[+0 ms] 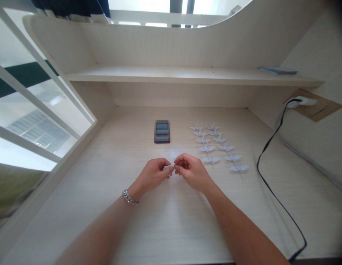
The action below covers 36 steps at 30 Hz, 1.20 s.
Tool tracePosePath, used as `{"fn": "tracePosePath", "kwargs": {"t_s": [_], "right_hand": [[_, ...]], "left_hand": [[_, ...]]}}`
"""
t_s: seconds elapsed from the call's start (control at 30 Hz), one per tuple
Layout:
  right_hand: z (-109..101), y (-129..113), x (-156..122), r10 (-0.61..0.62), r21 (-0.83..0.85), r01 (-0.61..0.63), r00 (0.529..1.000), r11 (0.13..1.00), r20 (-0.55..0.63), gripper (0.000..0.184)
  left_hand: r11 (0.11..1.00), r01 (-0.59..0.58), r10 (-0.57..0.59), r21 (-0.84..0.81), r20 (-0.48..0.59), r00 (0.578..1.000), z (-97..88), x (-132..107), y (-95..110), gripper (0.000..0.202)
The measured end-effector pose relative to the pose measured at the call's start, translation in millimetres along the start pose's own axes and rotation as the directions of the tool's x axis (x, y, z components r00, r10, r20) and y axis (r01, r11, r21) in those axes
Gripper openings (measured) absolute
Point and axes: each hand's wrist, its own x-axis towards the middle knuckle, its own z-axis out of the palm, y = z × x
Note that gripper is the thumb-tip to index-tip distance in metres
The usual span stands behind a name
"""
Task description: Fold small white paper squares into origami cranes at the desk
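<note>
Above the middle of the desk, a small piece of folded white paper is pinched between the thumb and fingers of my left hand. My right hand meets it from the other side, thumb and forefinger closed together at the paper's right tip. Much of the paper is covered by fingers, so its folded shape is hard to make out. To the right of my hands, several white origami cranes stand in two slanting rows on the desk.
A dark rectangular device with a blurred screen lies beyond my hands. On the right, a black cable runs from a wall socket down across the desk. A shelf spans the back, and white bars border the left.
</note>
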Motion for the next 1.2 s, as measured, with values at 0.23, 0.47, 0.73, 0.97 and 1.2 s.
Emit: {"fn": "tracePosePath", "kwargs": {"t_s": [0.23, 0.47, 0.73, 0.97, 1.2], "right_hand": [[-1.7, -1.1, 0.8, 0.064, 0.073, -0.065, 0.998, 0.995, 0.014, 0.008], [-3.1, -1.1, 1.7, 0.073, 0.118, -0.075, 0.997, 0.990, 0.020, 0.008], [-4.9, -1.9, 3.2, 0.079, 0.145, -0.076, 0.997, 0.987, -0.012, 0.009], [-2.8, -5.7, -0.6, -0.022, -0.105, 0.026, 0.999, 0.994, 0.037, 0.008], [-13.1, -6.3, -1.1, 0.079, -0.025, -0.076, 0.985, 0.997, 0.151, 0.012]], "left_hand": [[0.989, 0.042, -0.028, -0.142, 0.103, 0.994, -4.2, -0.2, 4.1, 0.015], [0.981, 0.049, -0.026, -0.187, 0.124, 0.992, -5.3, 0.0, 5.7, 0.015], [0.957, 0.118, -0.085, -0.264, 0.132, 0.988, -7.2, 1.4, 8.1, 0.019], [0.998, -0.031, 0.026, 0.061, 0.086, 0.996, -6.6, -3.4, 9.6, 0.023], [0.999, -0.009, 0.002, 0.045, 0.169, 0.986, -13.2, -3.0, 11.0, 0.021]]}}
